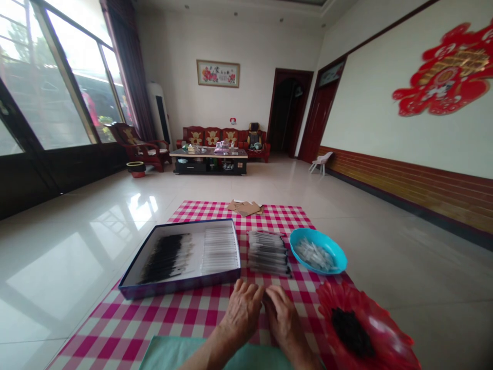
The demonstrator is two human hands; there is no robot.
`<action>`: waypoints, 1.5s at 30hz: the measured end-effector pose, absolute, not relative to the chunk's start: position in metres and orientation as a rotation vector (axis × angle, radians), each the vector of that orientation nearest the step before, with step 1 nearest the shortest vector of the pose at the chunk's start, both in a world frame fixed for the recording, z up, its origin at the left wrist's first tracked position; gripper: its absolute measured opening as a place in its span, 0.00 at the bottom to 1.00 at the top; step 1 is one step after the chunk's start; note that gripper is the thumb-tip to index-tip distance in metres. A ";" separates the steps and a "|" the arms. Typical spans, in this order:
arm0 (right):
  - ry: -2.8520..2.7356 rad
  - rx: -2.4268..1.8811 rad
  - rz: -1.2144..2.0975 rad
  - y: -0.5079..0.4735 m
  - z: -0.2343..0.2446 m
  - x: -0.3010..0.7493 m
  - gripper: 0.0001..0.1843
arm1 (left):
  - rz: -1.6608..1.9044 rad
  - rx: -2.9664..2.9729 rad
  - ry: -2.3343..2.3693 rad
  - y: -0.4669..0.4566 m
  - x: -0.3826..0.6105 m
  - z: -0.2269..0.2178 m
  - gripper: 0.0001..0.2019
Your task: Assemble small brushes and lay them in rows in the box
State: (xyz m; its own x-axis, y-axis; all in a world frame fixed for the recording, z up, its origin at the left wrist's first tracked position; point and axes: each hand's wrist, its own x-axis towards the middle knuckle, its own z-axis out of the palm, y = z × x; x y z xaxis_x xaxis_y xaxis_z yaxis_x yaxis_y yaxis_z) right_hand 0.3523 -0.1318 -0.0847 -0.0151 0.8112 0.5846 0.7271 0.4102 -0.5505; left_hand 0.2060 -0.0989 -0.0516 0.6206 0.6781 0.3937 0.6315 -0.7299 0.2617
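Note:
My left hand (243,310) and my right hand (284,314) meet over the checked cloth, with fingers curled in and fingertips together. Whatever they pinch is hidden behind the fingers. Just beyond them lies a stack of assembled-looking pens (268,253), translucent with dark ends. A shallow open box (181,284) to the left holds a bunch of thin black-ended sticks like pen refills (165,257) and a row of clear tubes (220,250). On the right stand a blue bowl (342,261) of small translucent pieces (315,254) and a red flower-shaped bowl (389,321) of small black pieces (351,331).
A pink-and-white checked tablecloth (185,313) covers the table, with a pale green cloth (173,352) at the near edge. Brown cardboard pieces (245,207) lie at the far end. Across the tiled floor are a coffee table (210,153), a wooden sofa (192,134) and a small chair (320,162).

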 end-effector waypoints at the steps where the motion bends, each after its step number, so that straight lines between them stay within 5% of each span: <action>1: -1.734 -1.317 0.141 -0.132 -0.085 0.352 0.10 | 0.693 2.738 1.114 -0.098 0.204 -0.055 0.10; 30: -1.424 -1.542 0.153 -0.128 -0.082 0.355 0.29 | 0.889 2.691 1.207 -0.097 0.210 -0.080 0.07; 45: -1.263 -1.394 0.591 -0.128 -0.079 0.361 0.17 | 0.865 2.643 1.157 -0.087 0.203 -0.077 0.09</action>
State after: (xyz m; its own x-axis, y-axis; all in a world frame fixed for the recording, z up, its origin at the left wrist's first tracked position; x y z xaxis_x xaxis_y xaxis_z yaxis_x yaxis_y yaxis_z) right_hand 0.3612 -0.1280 -0.0794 0.3046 0.9057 0.2948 0.3535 0.1799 -0.9180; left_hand 0.2027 -0.0868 -0.0772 0.5419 0.7083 0.4523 0.6340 -0.6979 0.3332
